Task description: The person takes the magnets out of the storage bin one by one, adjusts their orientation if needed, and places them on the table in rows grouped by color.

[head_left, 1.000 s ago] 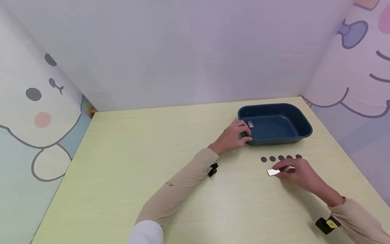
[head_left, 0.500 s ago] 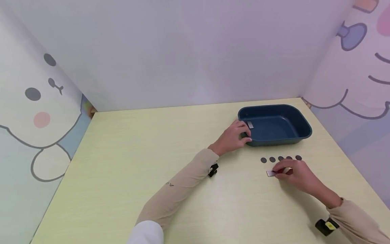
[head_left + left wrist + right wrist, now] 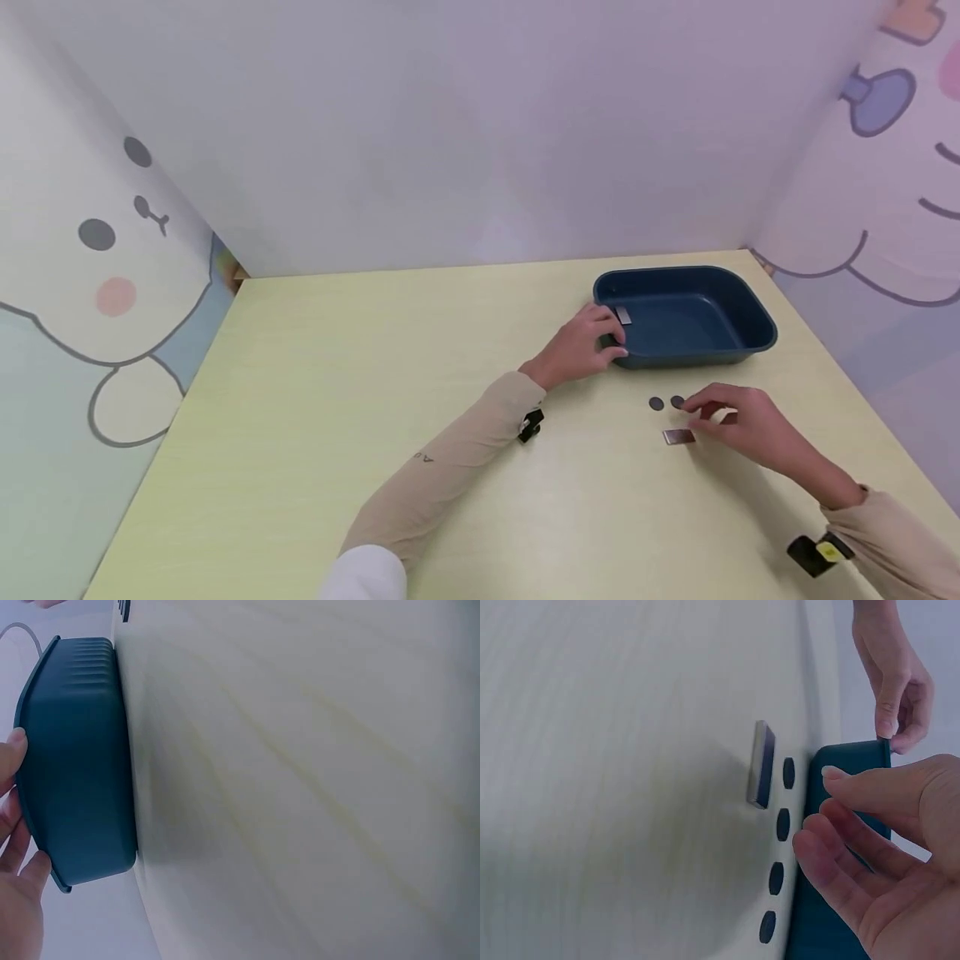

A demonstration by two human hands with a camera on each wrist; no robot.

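Observation:
My left hand (image 3: 576,348) grips the near-left rim of a dark blue plastic tub (image 3: 678,360), thumb and fingers at the edge, as the left wrist view also shows on the tub's outer wall (image 3: 79,765). A small flat metal rectangular bar (image 3: 678,437) lies on the table. Just above it hovers my right hand (image 3: 750,421), thumb and fingers loosely bent and apart, with nothing between them. Several dark round discs (image 3: 783,824) form a row between bar and tub; in the head view my right hand hides most of them.
A second small rectangular piece (image 3: 623,316) is inside the tub, by its left wall. The tub stands near the back right of the pale wooden table (image 3: 360,350). White panels with cartoon prints (image 3: 112,267) enclose the table's back and sides.
My right hand has let go of the metal bar, which now lies on the table, and has risen slightly off it. The left hand stays on the tub rim. The head view has shifted slightly.

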